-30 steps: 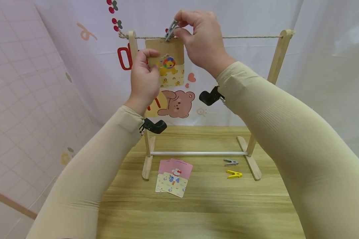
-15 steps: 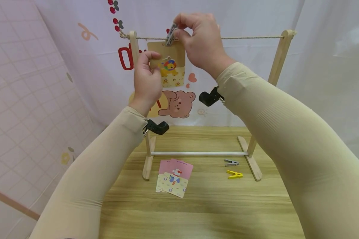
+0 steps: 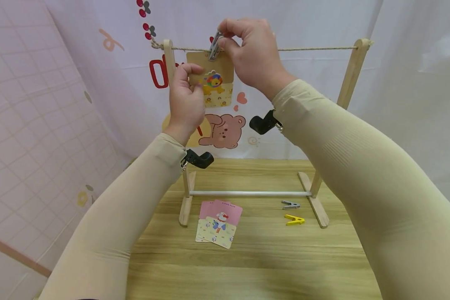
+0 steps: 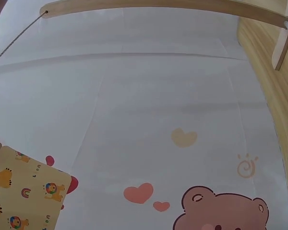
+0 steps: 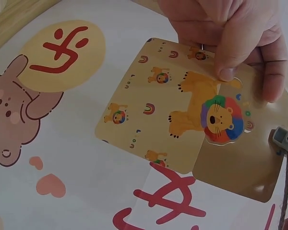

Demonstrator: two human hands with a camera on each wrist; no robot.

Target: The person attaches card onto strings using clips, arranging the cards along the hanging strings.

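Observation:
A tan and cream card with a lion picture (image 3: 221, 89) hangs upright at the rope (image 3: 315, 48), near the left post. My left hand (image 3: 187, 98) pinches the card's left edge, its thumb lying on the front, as the right wrist view shows. With thumb and index finger my right hand (image 3: 253, 52) pinches the handle end of a grey clothespin (image 3: 215, 48). In the right wrist view the clothespin's tip (image 5: 284, 139) overlaps the card's top edge at the rope. Only a patterned corner of the card (image 4: 31, 191) shows in the left wrist view.
The wooden stand (image 3: 346, 79) has a white crossbar (image 3: 247, 193) low down. On the table (image 3: 255, 266) lie overlapping pink and cream cards (image 3: 217, 225), a grey clothespin (image 3: 291, 204) and a yellow clothespin (image 3: 294, 220). A printed cloth (image 3: 285, 133) hangs behind.
The clothespin and my right hand have come slightly down, with the clothespin tip lower over the card's top edge. My left hand has shifted a little to the right with the card.

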